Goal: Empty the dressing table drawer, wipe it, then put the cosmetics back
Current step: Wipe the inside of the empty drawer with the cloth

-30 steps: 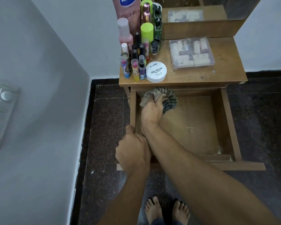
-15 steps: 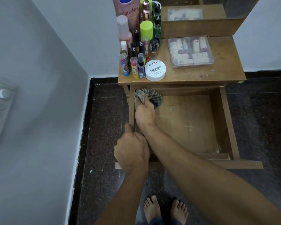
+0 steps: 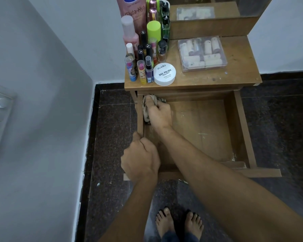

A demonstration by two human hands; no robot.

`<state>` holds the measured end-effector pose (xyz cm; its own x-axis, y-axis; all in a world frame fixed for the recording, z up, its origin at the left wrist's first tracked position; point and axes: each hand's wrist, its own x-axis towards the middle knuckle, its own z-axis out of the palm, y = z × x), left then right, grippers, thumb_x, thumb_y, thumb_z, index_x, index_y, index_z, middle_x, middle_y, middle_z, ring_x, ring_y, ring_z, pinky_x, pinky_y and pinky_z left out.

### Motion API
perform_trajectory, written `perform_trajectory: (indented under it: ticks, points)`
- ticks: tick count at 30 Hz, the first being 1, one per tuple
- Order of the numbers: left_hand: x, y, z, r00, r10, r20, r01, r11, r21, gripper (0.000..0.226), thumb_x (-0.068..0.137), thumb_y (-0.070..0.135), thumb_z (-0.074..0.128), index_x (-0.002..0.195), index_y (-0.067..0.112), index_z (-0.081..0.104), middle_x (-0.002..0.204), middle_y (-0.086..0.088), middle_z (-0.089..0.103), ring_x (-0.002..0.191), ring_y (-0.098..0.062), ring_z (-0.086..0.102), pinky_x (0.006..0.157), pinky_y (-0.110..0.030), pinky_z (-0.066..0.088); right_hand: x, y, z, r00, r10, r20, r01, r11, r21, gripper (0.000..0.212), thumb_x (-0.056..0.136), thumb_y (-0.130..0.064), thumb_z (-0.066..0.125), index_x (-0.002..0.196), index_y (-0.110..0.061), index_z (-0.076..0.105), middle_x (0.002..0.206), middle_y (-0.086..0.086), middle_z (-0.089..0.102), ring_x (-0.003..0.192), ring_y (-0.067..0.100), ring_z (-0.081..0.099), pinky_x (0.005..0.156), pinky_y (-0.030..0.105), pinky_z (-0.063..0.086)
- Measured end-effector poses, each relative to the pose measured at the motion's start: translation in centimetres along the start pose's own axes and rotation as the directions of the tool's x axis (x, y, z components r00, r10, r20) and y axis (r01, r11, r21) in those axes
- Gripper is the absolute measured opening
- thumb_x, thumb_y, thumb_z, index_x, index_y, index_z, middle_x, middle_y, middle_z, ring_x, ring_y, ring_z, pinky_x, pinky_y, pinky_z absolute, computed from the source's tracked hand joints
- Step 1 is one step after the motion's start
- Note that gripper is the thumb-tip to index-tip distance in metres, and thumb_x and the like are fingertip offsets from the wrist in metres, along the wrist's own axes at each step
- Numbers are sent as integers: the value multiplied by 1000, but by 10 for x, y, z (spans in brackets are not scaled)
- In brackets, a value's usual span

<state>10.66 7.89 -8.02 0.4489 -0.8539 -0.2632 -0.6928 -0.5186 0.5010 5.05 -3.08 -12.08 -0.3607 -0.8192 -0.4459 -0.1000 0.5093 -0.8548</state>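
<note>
Wood, brown and scuffed, makes the pulled-out drawer (image 3: 205, 133), a shallow box with a flat, scratched bottom. My right hand (image 3: 158, 113) is curled around a crumpled greyish cloth (image 3: 146, 109), pressing it into the far left corner. My left hand (image 3: 140, 159) grips the drawer's left wall, fingers folded over its edge. Cosmetics (image 3: 153, 29) stand crowded on the table top (image 3: 238, 72), beside a round white tub (image 3: 164, 74) and a clear plastic box (image 3: 202, 53).

Brown wooden drawer (image 3: 203, 130), striped grey-beige cloth (image 3: 146, 111), white tub (image 3: 164, 74), lime-green cap (image 3: 153, 31), pink bottle (image 3: 130, 34), dark speckled floor (image 3: 115, 137).
</note>
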Motion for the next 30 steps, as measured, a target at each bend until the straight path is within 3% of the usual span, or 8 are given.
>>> perform_trajectory:
  ticks: [4, 9, 12, 17, 19, 24, 28, 30]
  points:
    - [-4, 5, -6, 1000, -23, 3, 23, 998, -63, 71, 88, 39, 17, 141, 25, 60, 119, -18, 71, 110, -42, 62, 97, -45, 44, 8, 3, -11, 994, -86, 66, 92, 990, -102, 19, 93, -40, 66, 86, -23, 72, 95, 4, 74, 99, 28, 68, 91, 38, 56]
    - [-3, 5, -5, 1000, -30, 1, 30, 996, -85, 73, 86, 44, 16, 135, 23, 65, 120, -18, 71, 110, -44, 61, 94, -45, 44, 3, 19, -21, 969, -153, 192, 178, 977, -121, 3, 88, -31, 69, 87, -28, 71, 93, -1, 74, 96, 23, 69, 90, 41, 58]
    - [-5, 6, -5, 999, -37, -12, 36, 995, -92, 72, 86, 45, 17, 135, 24, 65, 118, -19, 71, 109, -45, 62, 95, -45, 45, -4, 29, -26, 953, -150, 265, 188, 974, -123, 21, 81, -33, 70, 100, -26, 76, 101, -3, 76, 102, 20, 69, 93, 39, 57]
    - [-6, 6, -6, 1000, 1, -3, -1, 997, -83, 70, 86, 48, 18, 135, 26, 64, 113, -20, 71, 105, -44, 62, 92, -45, 46, -14, 37, -45, 886, -181, 428, 273, 948, -164, 16, 87, -6, 75, 100, -16, 76, 99, -2, 70, 96, 12, 63, 77, 20, 46]
    - [-6, 5, -5, 1000, 8, -8, -8, 997, -77, 70, 86, 49, 17, 132, 25, 65, 110, -19, 71, 103, -44, 63, 91, -45, 46, -19, 40, -53, 847, -192, 495, 314, 933, -175, 16, 87, -3, 74, 99, -12, 77, 101, -3, 68, 95, 10, 61, 78, 16, 46]
    - [-5, 4, -2, 999, 4, -36, -7, 997, -78, 66, 84, 52, 17, 110, 21, 69, 95, -17, 71, 92, -43, 65, 84, -46, 51, -26, 49, -64, 783, -148, 604, 324, 926, -193, 31, 86, 10, 63, 98, -15, 76, 105, 1, 72, 104, 16, 66, 95, 27, 52]
    - [-6, 4, -1, 999, 4, -52, -8, 997, -75, 60, 84, 48, 21, 101, 16, 70, 92, -17, 70, 88, -39, 62, 77, -41, 43, -34, 50, -78, 699, -72, 712, 357, 897, -260, 47, 84, 17, 54, 85, -26, 72, 86, -11, 69, 84, -3, 63, 78, 16, 47]
    - [-7, 5, -1, 999, 2, -52, -6, 997, -73, 56, 85, 46, 24, 96, 14, 69, 90, -17, 69, 85, -37, 61, 75, -40, 41, -38, 49, -84, 652, -5, 758, 393, 858, -332, 47, 85, 15, 51, 92, -26, 74, 85, -10, 69, 84, 1, 63, 76, 20, 49]
